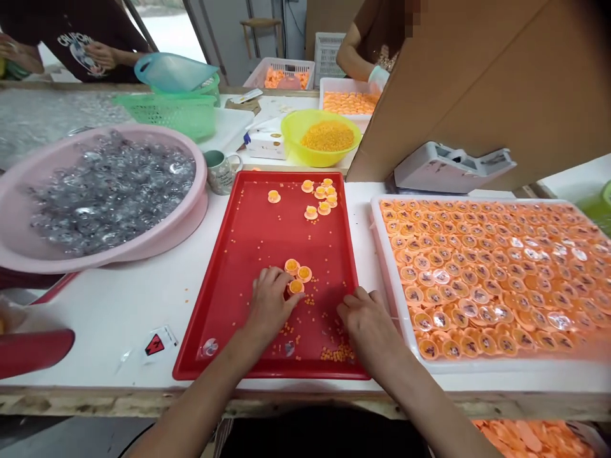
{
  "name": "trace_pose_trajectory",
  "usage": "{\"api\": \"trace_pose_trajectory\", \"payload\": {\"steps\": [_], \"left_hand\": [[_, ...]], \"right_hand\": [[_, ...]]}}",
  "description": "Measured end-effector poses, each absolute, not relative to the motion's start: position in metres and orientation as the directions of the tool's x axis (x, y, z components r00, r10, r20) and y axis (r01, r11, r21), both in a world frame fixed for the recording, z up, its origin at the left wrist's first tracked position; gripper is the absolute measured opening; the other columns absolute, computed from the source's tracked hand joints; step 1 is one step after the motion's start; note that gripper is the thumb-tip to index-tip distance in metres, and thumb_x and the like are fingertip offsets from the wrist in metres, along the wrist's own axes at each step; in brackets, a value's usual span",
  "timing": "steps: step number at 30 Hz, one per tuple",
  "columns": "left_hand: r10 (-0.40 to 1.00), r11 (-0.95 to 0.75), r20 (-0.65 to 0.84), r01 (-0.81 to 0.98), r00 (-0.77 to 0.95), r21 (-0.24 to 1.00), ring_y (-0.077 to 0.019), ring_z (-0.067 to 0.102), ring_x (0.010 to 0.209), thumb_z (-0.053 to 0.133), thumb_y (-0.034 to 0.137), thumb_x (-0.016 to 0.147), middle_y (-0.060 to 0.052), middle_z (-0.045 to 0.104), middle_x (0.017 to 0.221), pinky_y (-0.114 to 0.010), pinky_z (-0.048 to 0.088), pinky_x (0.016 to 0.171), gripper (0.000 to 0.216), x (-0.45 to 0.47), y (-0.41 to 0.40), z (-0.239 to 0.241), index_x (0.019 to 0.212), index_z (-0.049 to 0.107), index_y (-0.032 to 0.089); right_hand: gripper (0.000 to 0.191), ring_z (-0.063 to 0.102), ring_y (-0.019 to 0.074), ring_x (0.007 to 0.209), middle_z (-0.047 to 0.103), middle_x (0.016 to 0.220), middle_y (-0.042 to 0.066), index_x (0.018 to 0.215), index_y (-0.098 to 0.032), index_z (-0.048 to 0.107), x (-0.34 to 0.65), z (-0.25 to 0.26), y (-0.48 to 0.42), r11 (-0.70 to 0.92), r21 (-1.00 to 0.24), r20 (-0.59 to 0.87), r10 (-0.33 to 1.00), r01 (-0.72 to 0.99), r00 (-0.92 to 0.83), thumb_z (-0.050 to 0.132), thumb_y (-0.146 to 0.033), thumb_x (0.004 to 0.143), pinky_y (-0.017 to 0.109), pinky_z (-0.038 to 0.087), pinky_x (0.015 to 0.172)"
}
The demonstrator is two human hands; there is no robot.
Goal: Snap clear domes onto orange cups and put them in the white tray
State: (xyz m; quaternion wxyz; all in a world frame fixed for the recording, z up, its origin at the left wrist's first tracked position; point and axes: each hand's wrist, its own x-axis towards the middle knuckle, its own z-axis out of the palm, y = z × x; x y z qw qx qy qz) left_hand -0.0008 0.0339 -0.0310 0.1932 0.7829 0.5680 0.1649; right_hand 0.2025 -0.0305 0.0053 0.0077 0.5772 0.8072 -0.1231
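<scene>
Forearms [205,397] reach over the desk [114,312] to a red tray [267,375]; left hand [270,305] curled, left fingers [281,287] touching an orange cup [296,287] on the tray, grip unclear; right hand [367,327] open, right fingers [356,299] spread on the tray, holding nothing visible, near loose orange beads [337,354]

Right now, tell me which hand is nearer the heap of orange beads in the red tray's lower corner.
The right hand is nearer, just above and to the right of the heap of orange beads. The left hand is farther left, at the small orange cups on the red tray.
</scene>
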Motion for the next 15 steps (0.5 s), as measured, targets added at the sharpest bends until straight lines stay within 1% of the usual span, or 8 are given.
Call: {"api": "trace_pose_trajectory", "payload": {"steps": [3, 5, 7, 9, 11, 12, 15], "left_hand": [[0.951, -0.284, 0.053, 0.789, 0.306, 0.545, -0.024, 0.054, 0.093, 0.064, 0.025, 0.08, -0.006, 0.063, 0.095, -0.038, 0.044, 0.082, 0.009, -0.002, 0.027, -0.025, 0.087, 0.062, 0.019], [0.953, -0.264, 0.061, 0.719, 0.296, 0.643, -0.0231, 0.056, 0.095, 0.064, 0.021, 0.078, -0.006, 0.064, 0.097, -0.037, 0.045, 0.083, 0.01, -0.003, 0.02, -0.019, 0.087, 0.061, 0.02], [0.962, -0.194, 0.023, 0.621, 0.272, 0.759, -0.0204, 0.059, 0.091, 0.063, 0.018, 0.077, -0.004, 0.065, 0.094, -0.033, 0.047, 0.08, 0.011, -0.003, 0.012, -0.014, 0.088, 0.061, 0.02], [0.964, -0.085, -0.066, 0.534, 0.257, 0.842, -0.0172, 0.061, 0.08, 0.063, 0.018, 0.076, -0.001, 0.066, 0.086, -0.029, 0.048, 0.073, 0.011, -0.002, 0.003, -0.01, 0.086, 0.06, 0.02], [0.959, 0.017, -0.148, 0.473, 0.241, 0.881, -0.0158, 0.062, 0.074, 0.064, 0.018, 0.075, 0.0, 0.066, 0.081, -0.026, 0.048, 0.067, 0.011, 0.0, -0.002, -0.008, 0.086, 0.061, 0.02], [0.956, 0.052, -0.175, 0.451, 0.235, 0.891, -0.0161, 0.062, 0.075, 0.065, 0.018, 0.074, 0.0, 0.066, 0.083, -0.026, 0.048, 0.067, 0.013, 0.001, -0.004, -0.007, 0.087, 0.062, 0.02], [0.954, 0.102, -0.206, 0.413, 0.217, 0.905, -0.0185, 0.062, 0.082, 0.067, 0.018, 0.07, -0.002, 0.067, 0.089, -0.028, 0.048, 0.07, 0.019, 0.003, -0.006, -0.006, 0.089, 0.065, 0.019]], "right_hand": [[0.02, 0.051, 0.0271, 0.081, 0.064, 0.073, 0.009, 0.07, -0.016, 0.063, 0.201, 0.002, -0.036, 0.355, -0.124, -0.171, 0.912, 0.927, -0.372, 0.057, -0.001, 0.081, 0.038, 0.027, 0.068], [0.018, 0.051, 0.0271, 0.08, 0.064, 0.076, 0.009, 0.075, -0.016, 0.064, 0.2, -0.002, -0.037, 0.36, -0.104, -0.176, 0.911, 0.927, -0.374, 0.057, -0.001, 0.081, 0.038, 0.026, 0.069], [0.017, 0.051, 0.0267, 0.08, 0.065, 0.079, 0.009, 0.077, -0.017, 0.064, 0.199, -0.005, -0.036, 0.357, -0.102, -0.173, 0.913, 0.928, -0.37, 0.058, 0.0, 0.079, 0.038, 0.025, 0.069], [0.017, 0.051, 0.0258, 0.079, 0.065, 0.079, 0.008, 0.075, -0.017, 0.063, 0.199, -0.007, -0.035, 0.364, -0.115, -0.161, 0.912, 0.924, -0.378, 0.06, -0.001, 0.078, 0.037, 0.025, 0.068], [0.017, 0.051, 0.0246, 0.076, 0.064, 0.075, 0.007, 0.072, -0.017, 0.062, 0.2, -0.01, -0.036, 0.39, -0.128, -0.138, 0.904, 0.912, -0.406, 0.061, -0.002, 0.077, 0.037, 0.025, 0.067], [0.017, 0.05, 0.0239, 0.074, 0.063, 0.074, 0.007, 0.07, -0.017, 0.062, 0.201, -0.011, -0.038, 0.406, -0.128, -0.121, 0.899, 0.905, -0.42, 0.06, -0.001, 0.077, 0.036, 0.025, 0.067], [0.018, 0.049, 0.0224, 0.071, 0.061, 0.072, 0.007, 0.07, -0.016, 0.061, 0.201, -0.013, -0.045, 0.437, -0.122, -0.061, 0.893, 0.891, -0.447, 0.058, 0.0, 0.076, 0.036, 0.025, 0.068]]}}
